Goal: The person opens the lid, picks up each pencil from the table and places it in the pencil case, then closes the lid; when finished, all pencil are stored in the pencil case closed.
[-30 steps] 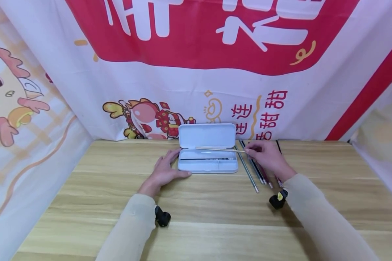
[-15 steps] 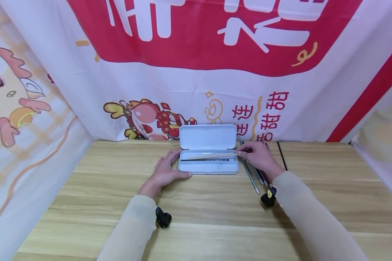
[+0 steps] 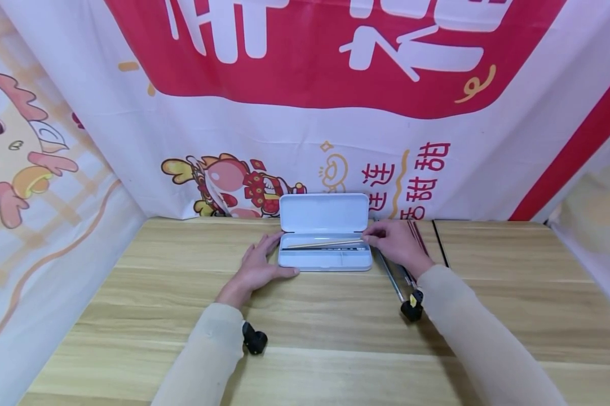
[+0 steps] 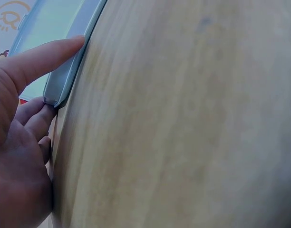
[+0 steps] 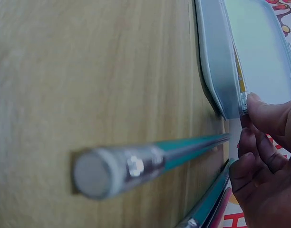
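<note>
A pale blue pencil case lies with its lid raised on the table. My left hand holds its left end, thumb along the front rim and fingers around the back corner. With thumb and fingertips, my right hand pinches the end of a yellow pencil that has a silver ferrule. This pencil slants over the case's back compartment, close above a dark pencil lying inside. The narrower front compartment has a small divider.
Several pencils lie right of the case, partly under my right hand and wrist: a green one, dark red ones and a black one. A printed cloth hangs behind the table.
My right hand has moved left and toward me, bringing the yellow pencil from above the hinge down over the back compartment. My left hand has stayed at the case.
</note>
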`<move>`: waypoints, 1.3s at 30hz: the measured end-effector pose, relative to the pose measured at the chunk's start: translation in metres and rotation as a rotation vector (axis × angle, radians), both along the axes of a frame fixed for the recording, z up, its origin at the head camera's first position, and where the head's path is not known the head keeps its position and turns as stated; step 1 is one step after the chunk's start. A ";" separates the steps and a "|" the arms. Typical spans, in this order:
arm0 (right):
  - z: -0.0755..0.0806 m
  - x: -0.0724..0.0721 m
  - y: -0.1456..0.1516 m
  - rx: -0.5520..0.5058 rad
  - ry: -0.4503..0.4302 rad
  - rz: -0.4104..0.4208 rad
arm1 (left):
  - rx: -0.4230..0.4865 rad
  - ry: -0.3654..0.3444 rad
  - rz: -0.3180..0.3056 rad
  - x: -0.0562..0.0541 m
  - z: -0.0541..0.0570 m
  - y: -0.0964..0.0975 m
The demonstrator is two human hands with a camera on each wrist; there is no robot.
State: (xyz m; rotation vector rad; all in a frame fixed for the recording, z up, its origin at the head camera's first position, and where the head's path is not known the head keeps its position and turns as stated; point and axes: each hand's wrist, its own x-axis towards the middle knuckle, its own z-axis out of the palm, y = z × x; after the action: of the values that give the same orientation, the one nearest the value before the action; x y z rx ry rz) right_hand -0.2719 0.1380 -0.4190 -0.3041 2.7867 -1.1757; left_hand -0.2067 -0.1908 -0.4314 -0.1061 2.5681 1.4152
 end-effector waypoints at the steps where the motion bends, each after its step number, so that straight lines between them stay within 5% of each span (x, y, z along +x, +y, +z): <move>1: 0.000 0.000 0.000 0.002 -0.004 -0.007 | 0.000 0.001 0.000 0.000 0.000 0.000; 39: 0.001 0.004 -0.018 0.118 0.082 0.129 | -0.020 0.007 -0.004 -0.001 -0.002 0.000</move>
State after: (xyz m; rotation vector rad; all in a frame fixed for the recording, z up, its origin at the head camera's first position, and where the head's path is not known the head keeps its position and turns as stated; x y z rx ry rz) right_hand -0.2676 0.1202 -0.4181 -0.5228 2.8420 -0.9874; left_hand -0.2079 -0.1906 -0.4334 -0.0989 2.5875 1.3908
